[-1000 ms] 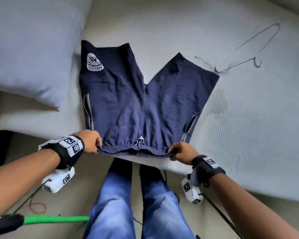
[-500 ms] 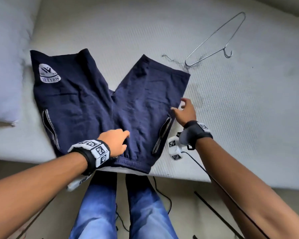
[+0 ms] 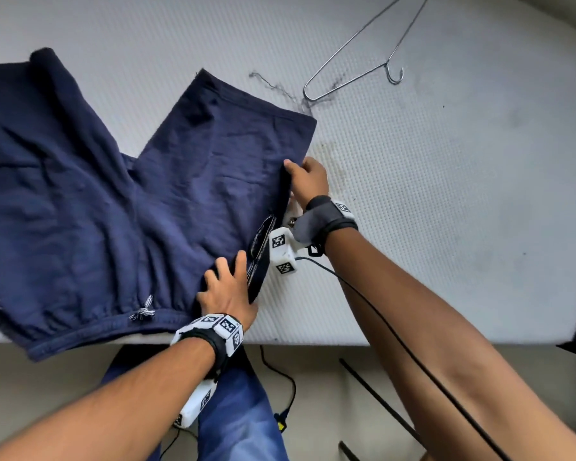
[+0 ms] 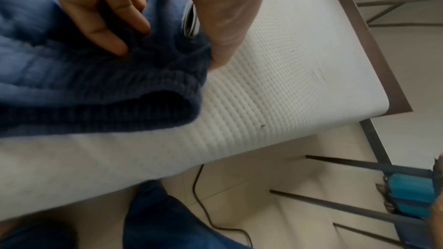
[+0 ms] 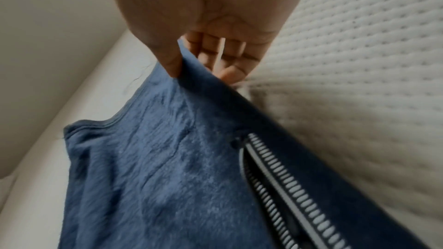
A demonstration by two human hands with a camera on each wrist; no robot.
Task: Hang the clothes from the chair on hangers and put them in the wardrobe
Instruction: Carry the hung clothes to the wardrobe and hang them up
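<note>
Right hand (image 3: 308,181) pinches shorts (image 3: 130,201) side edge, fingers under cloth hidden; left hand (image 3: 228,291) clamps waistband corner; hanger (image 3: 356,58) beyond fingertips, top cut off.

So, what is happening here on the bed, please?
A person is handling navy blue fabric shorts spread on a white textured mattress. The left hand grips the waistband corner beside the zip pocket, and the right hand pinches the outer edge of the same leg, lifting it. A thin wire hanger lies apart on the mattress, not yet used.
</note>
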